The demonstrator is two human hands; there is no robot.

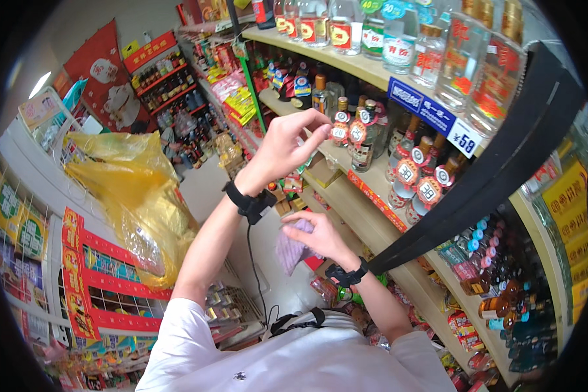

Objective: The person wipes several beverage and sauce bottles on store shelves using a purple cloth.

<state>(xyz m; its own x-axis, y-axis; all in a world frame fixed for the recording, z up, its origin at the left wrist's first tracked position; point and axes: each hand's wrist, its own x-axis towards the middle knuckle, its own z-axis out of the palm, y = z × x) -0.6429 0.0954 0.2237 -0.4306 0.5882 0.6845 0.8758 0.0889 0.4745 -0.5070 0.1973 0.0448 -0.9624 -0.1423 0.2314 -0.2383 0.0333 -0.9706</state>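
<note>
With fingers and thumb curved, my left hand is raised at the shelf, its fingertips at or just in front of a round red price tag on a small glass liquor bottle. Whether it touches the tag cannot be told. Beside it stands another bottle with a similar tag. Lower down, my right hand holds a purple cloth, which hangs from its fingers and palm. Clear liquor bottles line the shelf above. Further right on the same lower shelf are more tagged bottles.
A black post slants across the shelves at the right. A large yellow plastic bag bulges at the left beside a wire rack. A person is low down in the far aisle. A black cable hangs from my left wrist.
</note>
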